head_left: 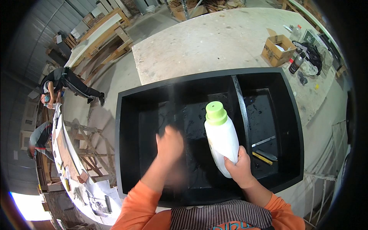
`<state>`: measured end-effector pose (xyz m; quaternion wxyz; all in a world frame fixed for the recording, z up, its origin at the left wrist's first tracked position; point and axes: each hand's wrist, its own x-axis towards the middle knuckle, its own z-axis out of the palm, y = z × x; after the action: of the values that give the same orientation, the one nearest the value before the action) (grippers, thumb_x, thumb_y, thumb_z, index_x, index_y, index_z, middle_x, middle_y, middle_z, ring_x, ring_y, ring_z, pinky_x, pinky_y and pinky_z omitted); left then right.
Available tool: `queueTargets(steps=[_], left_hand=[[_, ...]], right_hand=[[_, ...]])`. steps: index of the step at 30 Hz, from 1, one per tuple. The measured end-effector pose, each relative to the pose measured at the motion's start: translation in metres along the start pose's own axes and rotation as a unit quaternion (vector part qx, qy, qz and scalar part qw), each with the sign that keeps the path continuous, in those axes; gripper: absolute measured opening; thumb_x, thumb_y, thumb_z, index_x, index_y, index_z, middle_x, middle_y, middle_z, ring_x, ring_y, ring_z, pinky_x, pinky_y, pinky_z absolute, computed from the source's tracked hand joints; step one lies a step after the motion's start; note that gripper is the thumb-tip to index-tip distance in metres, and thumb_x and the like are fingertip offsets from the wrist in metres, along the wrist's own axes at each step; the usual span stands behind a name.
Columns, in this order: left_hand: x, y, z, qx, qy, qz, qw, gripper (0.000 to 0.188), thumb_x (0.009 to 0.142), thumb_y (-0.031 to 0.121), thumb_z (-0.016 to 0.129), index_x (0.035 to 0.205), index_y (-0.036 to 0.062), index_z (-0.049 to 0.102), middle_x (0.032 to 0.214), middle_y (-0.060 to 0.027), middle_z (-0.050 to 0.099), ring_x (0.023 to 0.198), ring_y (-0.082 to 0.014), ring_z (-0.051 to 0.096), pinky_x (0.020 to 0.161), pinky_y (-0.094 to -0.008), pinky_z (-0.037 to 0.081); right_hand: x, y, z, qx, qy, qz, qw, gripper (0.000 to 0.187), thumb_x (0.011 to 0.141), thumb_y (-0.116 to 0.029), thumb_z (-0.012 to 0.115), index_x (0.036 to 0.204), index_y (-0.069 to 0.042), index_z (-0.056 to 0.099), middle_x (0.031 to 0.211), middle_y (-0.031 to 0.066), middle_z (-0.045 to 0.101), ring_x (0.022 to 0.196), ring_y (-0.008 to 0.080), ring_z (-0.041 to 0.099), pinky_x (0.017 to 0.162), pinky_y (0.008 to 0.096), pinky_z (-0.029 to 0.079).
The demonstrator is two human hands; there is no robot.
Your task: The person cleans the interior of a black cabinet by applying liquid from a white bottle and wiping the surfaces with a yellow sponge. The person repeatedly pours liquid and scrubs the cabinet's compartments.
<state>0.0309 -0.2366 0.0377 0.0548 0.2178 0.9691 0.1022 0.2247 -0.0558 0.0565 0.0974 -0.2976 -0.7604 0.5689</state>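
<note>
My right hand (240,168) is wrapped round the lower part of a white plastic bottle (223,143) with a light green cap (216,113). The bottle tilts over a large black open-topped box (126,161), its cap toward the far side. To the left, my left hand (170,143) is raised over the box, its fingers smeared by motion. A faint vertical streak runs past it; what that is cannot be made out. Wet-looking patches and drops mark the box's black floor. A divider (240,109) splits off a narrower right compartment.
In the right compartment lie a yellow-handled cutter (262,158) and a thin metal strip (263,141). Beyond the box, a worn pale table (184,50) carries a cardboard box (278,50), a dark spray can (297,63) and a clear bottle (296,33). Two people work at benches on the left.
</note>
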Motion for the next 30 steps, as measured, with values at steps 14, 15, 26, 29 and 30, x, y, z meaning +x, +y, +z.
queueTargets(steps=[14, 15, 26, 29, 30], left_hand=[[0.077, 0.001, 0.010, -0.008, 0.062, -0.029, 0.998, 0.034, 0.101, 0.035, 0.048, 0.098, 0.0006, 0.046, 0.084, -0.0232, 0.070, 0.082, -0.0413, 0.070, 0.077, -0.0518, 0.055], [0.048, -0.002, 0.011, 0.004, 0.074, -0.003, 0.997, 0.032, 0.101, 0.033, 0.049, 0.097, 0.0009, 0.046, 0.079, -0.0219, 0.069, 0.078, -0.0412, 0.070, 0.079, -0.0514, 0.054], [-0.113, 0.015, -0.019, 0.004, -0.035, 0.056, 0.998, 0.084, 0.087, 0.020, 0.064, 0.150, -0.0123, 0.020, 0.157, -0.0325, 0.023, 0.148, -0.0443, 0.023, 0.114, -0.0641, 0.022], [-0.102, 0.010, -0.024, 0.038, -0.043, 0.081, 0.995, 0.085, 0.087, 0.025, 0.064, 0.152, -0.0093, 0.021, 0.158, -0.0299, 0.023, 0.149, -0.0417, 0.022, 0.115, -0.0684, 0.014], [-0.092, 0.007, -0.024, 0.048, -0.029, 0.093, 0.994, 0.084, 0.088, 0.027, 0.063, 0.153, -0.0083, 0.022, 0.158, -0.0289, 0.024, 0.149, -0.0406, 0.023, 0.115, -0.0684, 0.014]], right_hand=[[0.002, 0.003, 0.000, -0.010, 0.008, -0.039, 0.999, 0.033, 0.080, -0.016, 0.070, 0.101, 0.004, 0.053, 0.095, 0.0228, 0.066, 0.089, 0.0349, 0.067, 0.079, 0.0411, 0.051], [0.003, 0.004, 0.000, -0.007, 0.011, -0.052, 0.999, 0.033, 0.080, -0.016, 0.070, 0.100, 0.004, 0.053, 0.094, 0.0228, 0.066, 0.088, 0.0350, 0.067, 0.079, 0.0412, 0.051], [0.001, 0.003, -0.001, 0.006, -0.002, -0.030, 1.000, 0.035, 0.079, -0.019, 0.071, 0.099, 0.005, 0.053, 0.095, 0.0230, 0.066, 0.087, 0.0336, 0.067, 0.078, 0.0414, 0.052], [0.001, 0.001, -0.001, 0.002, -0.006, -0.025, 1.000, 0.036, 0.080, -0.019, 0.071, 0.101, 0.005, 0.053, 0.097, 0.0233, 0.066, 0.089, 0.0340, 0.067, 0.080, 0.0421, 0.052], [0.001, 0.001, -0.001, 0.000, -0.009, -0.025, 1.000, 0.037, 0.080, -0.019, 0.071, 0.101, 0.005, 0.053, 0.098, 0.0234, 0.066, 0.090, 0.0342, 0.067, 0.080, 0.0424, 0.052]])
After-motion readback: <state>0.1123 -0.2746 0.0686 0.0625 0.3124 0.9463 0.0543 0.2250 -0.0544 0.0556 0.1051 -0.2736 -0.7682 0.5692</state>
